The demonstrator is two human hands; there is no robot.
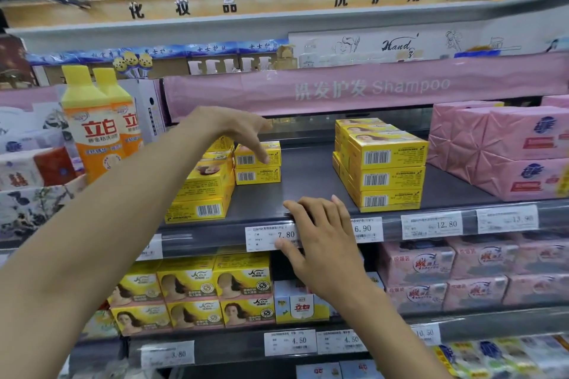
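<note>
centre frame: left hand, fingers straight and spread, tips touching the upper of two stacked small yellow cardboard boxes with barcodes, on the dark grey metal shelf. right hand, fingers loosely together, rests on the shelf's front rail, thumb on a white price tag reading "7.80". orange "立白" plastic bottle, upper left.

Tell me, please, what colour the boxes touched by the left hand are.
Yellow cardboard boxes, white barcode patches; head view.

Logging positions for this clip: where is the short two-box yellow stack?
Head view, left of centre: the two-box yellow stack sits on the grey shelf beside the taller yellow pile, under the left hand.
</note>
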